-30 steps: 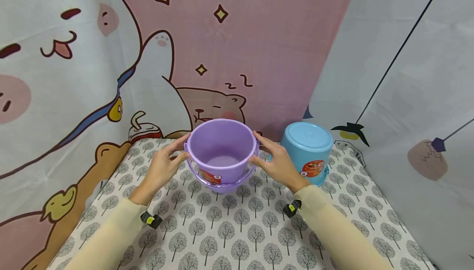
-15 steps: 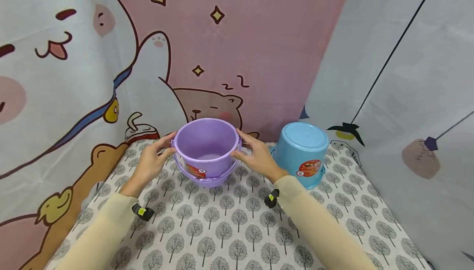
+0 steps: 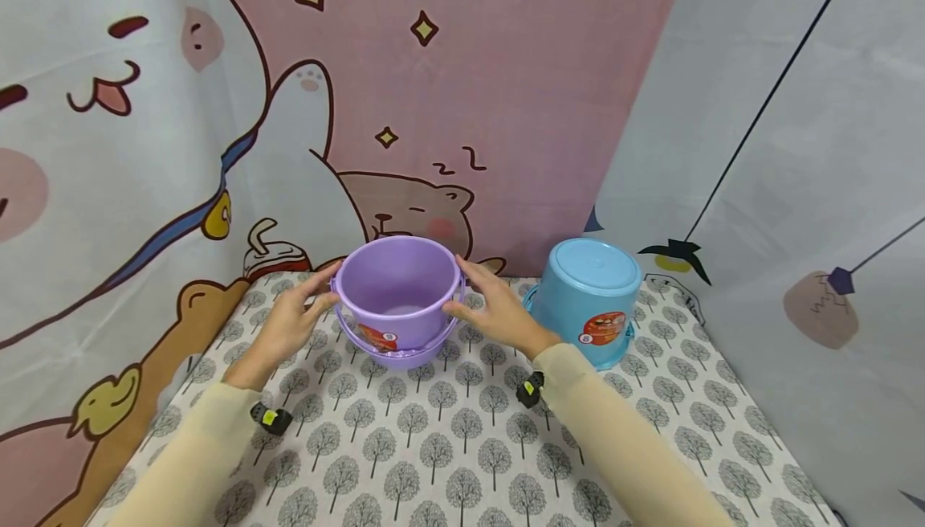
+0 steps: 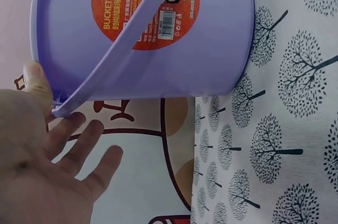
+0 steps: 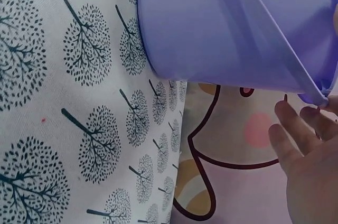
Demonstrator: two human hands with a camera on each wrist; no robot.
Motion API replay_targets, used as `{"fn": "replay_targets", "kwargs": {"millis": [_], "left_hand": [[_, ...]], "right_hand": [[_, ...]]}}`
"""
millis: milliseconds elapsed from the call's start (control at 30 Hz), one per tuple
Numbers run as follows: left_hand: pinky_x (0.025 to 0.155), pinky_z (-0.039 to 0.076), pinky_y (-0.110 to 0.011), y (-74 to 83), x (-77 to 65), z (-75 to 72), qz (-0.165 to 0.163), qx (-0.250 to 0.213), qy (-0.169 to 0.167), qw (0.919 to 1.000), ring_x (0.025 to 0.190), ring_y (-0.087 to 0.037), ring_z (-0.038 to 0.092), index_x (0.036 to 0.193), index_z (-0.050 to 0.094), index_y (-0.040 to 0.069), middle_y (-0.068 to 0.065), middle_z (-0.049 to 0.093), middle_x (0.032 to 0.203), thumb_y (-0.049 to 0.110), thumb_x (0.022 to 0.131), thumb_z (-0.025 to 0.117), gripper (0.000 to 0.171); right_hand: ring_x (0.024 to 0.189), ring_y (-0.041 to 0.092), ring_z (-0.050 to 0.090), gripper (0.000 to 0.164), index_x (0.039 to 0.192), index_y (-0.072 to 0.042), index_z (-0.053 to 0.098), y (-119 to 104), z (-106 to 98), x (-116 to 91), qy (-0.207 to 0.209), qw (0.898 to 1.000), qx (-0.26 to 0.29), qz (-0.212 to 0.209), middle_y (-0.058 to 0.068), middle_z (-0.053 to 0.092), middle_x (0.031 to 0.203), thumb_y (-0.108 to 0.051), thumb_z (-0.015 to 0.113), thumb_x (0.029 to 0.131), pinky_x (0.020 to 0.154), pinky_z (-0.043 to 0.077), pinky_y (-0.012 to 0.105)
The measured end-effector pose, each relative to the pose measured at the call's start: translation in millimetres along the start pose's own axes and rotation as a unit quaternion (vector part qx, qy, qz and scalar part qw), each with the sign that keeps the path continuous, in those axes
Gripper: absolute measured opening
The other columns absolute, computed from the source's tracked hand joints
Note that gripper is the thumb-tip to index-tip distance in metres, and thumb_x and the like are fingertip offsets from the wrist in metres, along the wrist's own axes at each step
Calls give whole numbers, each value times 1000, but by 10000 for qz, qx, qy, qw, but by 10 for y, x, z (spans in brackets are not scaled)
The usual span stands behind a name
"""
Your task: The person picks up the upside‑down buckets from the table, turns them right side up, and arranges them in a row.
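"Purple plastic, left of centre in the head view: what is marked?"

"The purple bucket (image 3: 397, 298), upright, mouth upward, over the tree-print cloth (image 3: 436, 422); its handle (image 3: 405, 354) hangs across the front. Whether the base bears fully on the cloth cannot be told."

"And the grip?"

"Two-sided. The left hand (image 3: 285, 322) holds one side of the rim (image 3: 396, 316), thumb in front and index finger behind, set well apart; in the left wrist view its remaining fingers (image 4: 103, 172) extend loosely below the handle's joint. The right hand (image 3: 499, 310) grips the opposite side likewise, its lower fingers (image 5: 296, 127) also extended."

"The neighbouring object?"

"A blue bucket (image 3: 588, 302), inverted on the cloth, near the right hand and held by neither."
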State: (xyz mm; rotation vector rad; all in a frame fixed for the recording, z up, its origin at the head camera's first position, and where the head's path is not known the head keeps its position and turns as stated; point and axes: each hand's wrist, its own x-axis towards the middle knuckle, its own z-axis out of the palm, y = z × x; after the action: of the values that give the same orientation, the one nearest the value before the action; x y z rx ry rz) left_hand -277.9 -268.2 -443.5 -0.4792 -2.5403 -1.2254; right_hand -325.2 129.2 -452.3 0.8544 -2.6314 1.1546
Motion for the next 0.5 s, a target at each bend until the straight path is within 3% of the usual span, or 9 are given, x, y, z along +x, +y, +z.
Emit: {"fn": "replay_targets", "kwargs": {"millis": [233,367,500], "left_hand": [[130,46,-82,133,-49,-12,214,369,228,9988,163,-61,48,174,52,3,-32,47,180,14,117,70,60],[132,39,-88,307,-88,1,325,608,573,9960,164,-61,47,170,58,6,-30,48,179,17,115,75,59],[131,41,-87,523,-144,65,657,639,875,9919,159,-59,54,167,62,6,-27,55,175,15,111,80,59]], "right_hand": [[172,41,46,103,188,-32,23,-19,-88,-147,-109,9999,-43,115,9,36,191,-65,78,108,136,41,79],[167,40,52,97,187,-34,25,-54,-195,-277,-62,9998,-151,98,6,39,189,-64,75,110,135,45,77],[160,38,59,92,186,-29,30,-98,-308,-405,80,9996,-281,-61,8,47,184,-55,76,112,131,53,72]]}}
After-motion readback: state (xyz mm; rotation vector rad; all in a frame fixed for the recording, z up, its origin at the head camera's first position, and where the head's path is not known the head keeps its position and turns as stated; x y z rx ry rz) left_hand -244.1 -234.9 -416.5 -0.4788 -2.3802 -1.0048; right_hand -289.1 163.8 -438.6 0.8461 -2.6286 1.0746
